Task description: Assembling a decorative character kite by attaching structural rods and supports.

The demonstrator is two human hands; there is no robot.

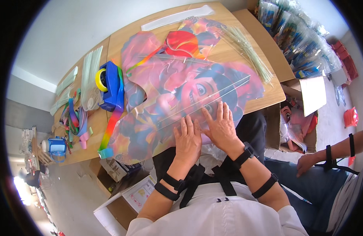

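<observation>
1. At the centre of the frame I see a glossy printed sheet [169, 98] spread over the wooden surface [232, 25], its lower edge toward the wearer, probably for easy reach.
2. My feed shows the left hand [188, 137] flat on that lower edge, fingers extended, gripping nothing; I judge it steadies the slippery film.
3. Just beside it, the right hand [220, 131] lies palm down, fingers loosely spread, gripping nothing visible. Its fingertips are near a pair of thin rods [218, 96] slanting across the print; I cannot tell whether they touch.
4. Left of centre, a blue tape dispenser [109, 92] stands near the sheet, likely for quick access.
5. Toward the upper right, a bundle of pale sticks [250, 53] seems grouped for picking.
</observation>
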